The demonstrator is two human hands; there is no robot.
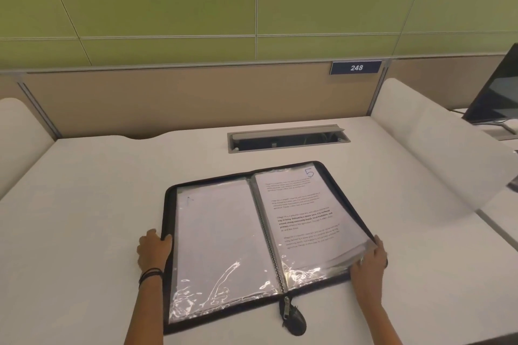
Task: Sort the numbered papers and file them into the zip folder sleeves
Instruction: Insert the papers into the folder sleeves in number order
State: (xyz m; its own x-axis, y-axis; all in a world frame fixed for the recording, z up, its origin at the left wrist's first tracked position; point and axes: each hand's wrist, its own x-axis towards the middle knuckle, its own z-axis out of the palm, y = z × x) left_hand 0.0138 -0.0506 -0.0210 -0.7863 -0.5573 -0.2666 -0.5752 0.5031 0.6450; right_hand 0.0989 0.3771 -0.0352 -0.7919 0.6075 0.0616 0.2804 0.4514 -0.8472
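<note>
Zip folder [332, 190] lies open, glossy sleeves [224, 232] holding paper [302, 213] marked 5.

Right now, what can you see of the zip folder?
The zip folder lies open flat on the white table, black rim with its zip pull at the near end. A spiral spine binds glossy clear sleeves. The left page shows a pale sheet, the right a printed paper marked 5. The left hand grips its left edge; the right hand holds the sleeves' near right corner.
</note>
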